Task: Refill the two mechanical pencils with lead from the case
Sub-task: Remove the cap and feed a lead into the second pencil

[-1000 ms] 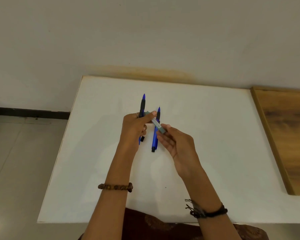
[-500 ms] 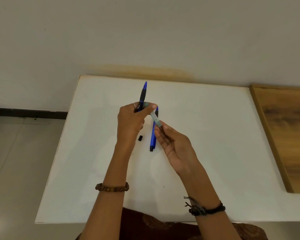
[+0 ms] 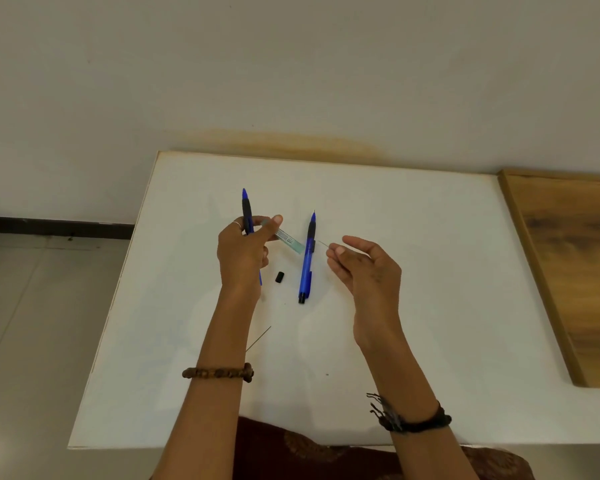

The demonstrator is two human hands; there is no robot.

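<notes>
Your left hand [image 3: 245, 252] grips first blue pencil [image 3: 246, 209] and lead case [image 3: 289, 240] together, tip of pencil pointing away from you, case slanting toward right. Your right hand [image 3: 368, 268] pinches thin lead [image 3: 323, 242] between thumb and forefinger, just beside open end of case. Second blue pencil [image 3: 307, 261] lies on white table [image 3: 430, 271] between your hands. Small black cap [image 3: 280, 277] lies near it. One loose lead [image 3: 258, 338] lies beside left forearm

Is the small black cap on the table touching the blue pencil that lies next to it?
Apart. In the head view, bare white table shows between the black cap and the lying blue pencil.
</notes>
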